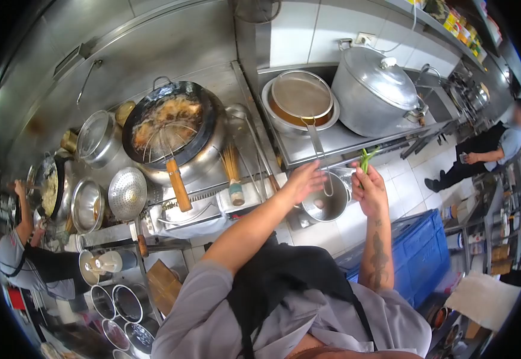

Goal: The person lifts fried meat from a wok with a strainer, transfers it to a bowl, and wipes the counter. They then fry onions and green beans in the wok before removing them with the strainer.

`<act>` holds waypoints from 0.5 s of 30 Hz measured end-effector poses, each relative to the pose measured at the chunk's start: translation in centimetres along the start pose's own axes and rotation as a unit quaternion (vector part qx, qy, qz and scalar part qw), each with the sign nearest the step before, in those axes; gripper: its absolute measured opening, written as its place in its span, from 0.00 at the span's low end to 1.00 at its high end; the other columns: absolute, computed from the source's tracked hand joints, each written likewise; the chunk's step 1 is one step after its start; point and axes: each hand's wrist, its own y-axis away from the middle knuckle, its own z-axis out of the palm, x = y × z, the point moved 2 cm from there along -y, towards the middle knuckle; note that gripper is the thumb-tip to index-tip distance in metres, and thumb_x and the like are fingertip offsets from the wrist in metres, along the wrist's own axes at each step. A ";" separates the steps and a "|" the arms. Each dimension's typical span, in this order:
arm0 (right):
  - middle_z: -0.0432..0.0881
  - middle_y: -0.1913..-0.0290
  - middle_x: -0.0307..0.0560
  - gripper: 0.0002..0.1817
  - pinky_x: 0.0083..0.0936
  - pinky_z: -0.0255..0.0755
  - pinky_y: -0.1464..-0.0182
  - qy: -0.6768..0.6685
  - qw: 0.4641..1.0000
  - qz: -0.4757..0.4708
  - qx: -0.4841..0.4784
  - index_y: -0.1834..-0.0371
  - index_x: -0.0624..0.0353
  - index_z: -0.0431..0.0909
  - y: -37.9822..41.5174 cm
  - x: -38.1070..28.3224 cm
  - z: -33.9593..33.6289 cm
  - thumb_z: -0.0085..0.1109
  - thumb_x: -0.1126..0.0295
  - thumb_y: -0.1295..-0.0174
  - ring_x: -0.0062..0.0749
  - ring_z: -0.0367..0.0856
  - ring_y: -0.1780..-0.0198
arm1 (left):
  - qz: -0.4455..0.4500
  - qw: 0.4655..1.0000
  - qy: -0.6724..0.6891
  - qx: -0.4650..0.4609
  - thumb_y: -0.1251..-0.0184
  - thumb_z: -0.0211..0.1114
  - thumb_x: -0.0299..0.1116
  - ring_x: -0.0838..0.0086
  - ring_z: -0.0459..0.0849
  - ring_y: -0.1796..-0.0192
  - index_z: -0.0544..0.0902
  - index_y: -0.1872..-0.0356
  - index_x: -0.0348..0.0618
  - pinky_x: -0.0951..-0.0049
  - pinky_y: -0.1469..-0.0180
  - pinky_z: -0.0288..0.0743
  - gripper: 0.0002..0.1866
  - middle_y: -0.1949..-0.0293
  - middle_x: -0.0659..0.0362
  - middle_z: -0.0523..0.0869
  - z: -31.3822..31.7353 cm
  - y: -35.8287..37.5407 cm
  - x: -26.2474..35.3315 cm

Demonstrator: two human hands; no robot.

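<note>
My right hand (370,186) is closed, pinching a few slim green vegetable stalks (365,159) that stick up past the fingertips. Level with it, my left hand (304,181) is held out with its fingers apart and nothing in it. Beside the left fingers hangs the handle of a round mesh strainer (301,96). That strainer rests across a metal bowl (276,122) of brownish liquid. Between and below my hands is a steel pot (340,209), with a little something at its bottom that I cannot make out.
Food bubbles in oil in a black wok (130,143), a wooden-handled wire skimmer (179,185) across it. A bamboo brush (231,170) lies alongside. A large lidded pot (362,90) stands back right. A blue crate (419,251) is at my right. Co-workers stand far left and right.
</note>
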 end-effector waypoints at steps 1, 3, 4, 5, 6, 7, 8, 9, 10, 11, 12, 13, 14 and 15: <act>0.67 0.76 0.34 0.10 0.14 0.52 0.82 0.002 1.000 0.003 -0.009 0.52 0.56 0.73 0.3 0.2 -0.5 0.54 0.66 0.32 0.13 0.58 0.83 | 0.013 0.999 0.035 -0.033 0.32 0.60 0.44 0.64 0.82 0.56 0.68 0.48 0.46 0.61 0.53 0.78 0.19 0.55 0.54 0.80 1.3 -0.5 0.3; 0.67 0.77 0.34 0.10 0.13 0.51 0.83 0.004 0.999 0.011 0.038 0.52 0.56 0.73 0.7 0.8 -2.0 0.54 0.66 0.32 0.13 0.57 0.84 | 0.034 0.995 0.075 -0.059 0.31 0.59 0.42 0.66 0.82 0.60 0.69 0.51 0.47 0.61 0.56 0.79 0.15 0.60 0.55 0.81 2.1 -2.0 0.1; 0.68 0.76 0.34 0.09 0.12 0.51 0.83 0.008 0.999 0.016 0.047 0.53 0.56 0.73 0.7 1.2 -3.0 0.53 0.66 0.32 0.12 0.57 0.84 | 0.048 0.996 0.072 -0.022 0.30 0.58 0.41 0.68 0.81 0.64 0.69 0.53 0.47 0.63 0.60 0.79 0.13 0.64 0.57 0.80 1.6 -3.0 -0.2; 0.68 0.76 0.34 0.09 0.12 0.51 0.83 0.009 0.999 0.020 0.041 0.53 0.56 0.73 0.6 1.5 -3.7 0.53 0.66 0.32 0.12 0.57 0.84 | 0.061 0.996 0.069 0.015 0.29 0.56 0.39 0.70 0.81 0.68 0.69 0.54 0.48 0.65 0.64 0.80 0.10 0.68 0.59 0.79 1.3 -3.3 0.0; 0.69 0.76 0.34 0.09 0.12 0.51 0.84 0.011 0.999 0.026 0.040 0.53 0.56 0.73 0.6 1.8 -4.4 0.53 0.67 0.32 0.12 0.57 0.84 | 0.082 0.993 0.077 0.019 0.29 0.55 0.38 0.74 0.79 0.71 0.68 0.56 0.47 0.68 0.69 0.80 0.09 0.71 0.61 0.77 1.0 -3.4 0.1; 0.69 0.76 0.34 0.08 0.12 0.51 0.84 0.013 0.998 0.036 0.044 0.53 0.56 0.73 1.3 2.2 -4.9 0.53 0.67 0.32 0.12 0.57 0.84 | 0.080 0.993 0.081 0.024 0.29 0.55 0.38 0.74 0.79 0.71 0.68 0.56 0.47 0.68 0.69 0.80 0.09 0.71 0.61 0.77 0.6 -2.9 -0.6; 0.69 0.76 0.34 0.08 0.12 0.51 0.83 0.010 0.998 0.041 0.044 0.53 0.55 0.74 1.2 2.3 -4.9 0.53 0.67 0.32 0.12 0.57 0.84 | 0.087 0.994 0.059 0.025 0.29 0.55 0.38 0.72 0.80 0.71 0.68 0.57 0.47 0.66 0.68 0.80 0.09 0.69 0.60 0.78 0.4 -2.6 -0.3; 0.69 0.76 0.34 0.08 0.12 0.51 0.83 0.011 0.998 0.041 0.041 0.53 0.55 0.74 0.7 2.4 -4.7 0.53 0.67 0.32 0.12 0.57 0.84 | 0.094 0.995 0.037 0.027 0.29 0.55 0.38 0.71 0.81 0.70 0.68 0.57 0.46 0.65 0.67 0.81 0.09 0.68 0.59 0.79 0.7 -1.6 0.6; 0.69 0.76 0.34 0.08 0.12 0.52 0.83 0.019 0.999 0.033 0.029 0.53 0.55 0.74 0.0 2.3 -4.1 0.53 0.66 0.32 0.12 0.57 0.84 | 0.041 0.998 0.029 0.033 0.30 0.56 0.39 0.64 0.83 0.62 0.68 0.48 0.42 0.61 0.62 0.82 0.16 0.58 0.52 0.81 0.7 -0.2 1.4; 0.69 0.76 0.34 0.09 0.12 0.52 0.83 0.027 0.999 0.024 0.019 0.53 0.55 0.74 -0.6 2.2 -3.6 0.54 0.66 0.32 0.13 0.58 0.84 | 0.043 0.998 0.029 0.031 0.30 0.56 0.39 0.64 0.83 0.62 0.68 0.48 0.42 0.61 0.62 0.82 0.16 0.58 0.52 0.81 0.1 0.4 1.8; 0.69 0.76 0.33 0.10 0.12 0.52 0.83 0.018 0.999 0.025 0.015 0.53 0.55 0.74 -1.1 2.0 -3.1 0.55 0.65 0.32 0.12 0.58 0.84 | 0.040 0.989 -0.098 0.105 0.31 0.57 0.39 0.62 0.83 0.57 0.65 0.43 0.40 0.60 0.58 0.81 0.22 0.53 0.48 0.79 -0.8 1.0 1.9; 0.69 0.76 0.33 0.10 0.12 0.52 0.83 0.019 0.999 0.023 0.019 0.53 0.55 0.74 -1.5 1.6 -2.5 0.55 0.65 0.32 0.12 0.58 0.84 | 0.035 0.958 -0.223 0.175 0.32 0.59 0.40 0.59 0.82 0.52 0.62 0.37 0.39 0.60 0.55 0.80 0.28 0.48 0.44 0.78 -1.8 1.6 2.1; 0.69 0.76 0.34 0.10 0.13 0.52 0.83 0.034 0.999 0.011 0.016 0.52 0.56 0.74 -1.8 1.1 -1.9 0.55 0.65 0.33 0.12 0.58 0.84 | 0.121 0.923 -0.320 0.179 0.34 0.60 0.40 0.59 0.81 0.49 0.61 0.35 0.38 0.61 0.52 0.78 0.31 0.46 0.44 0.76 -1.0 4.3 4.0; 0.69 0.76 0.34 0.10 0.13 0.52 0.83 0.048 0.999 -0.001 0.014 0.52 0.56 0.73 -2.1 0.7 -1.6 0.55 0.65 0.33 0.12 0.58 0.84 | 0.204 0.870 -0.412 0.177 0.35 0.62 0.41 0.60 0.79 0.47 0.60 0.33 0.37 0.62 0.50 0.76 0.34 0.43 0.44 0.75 0.8 8.5 6.6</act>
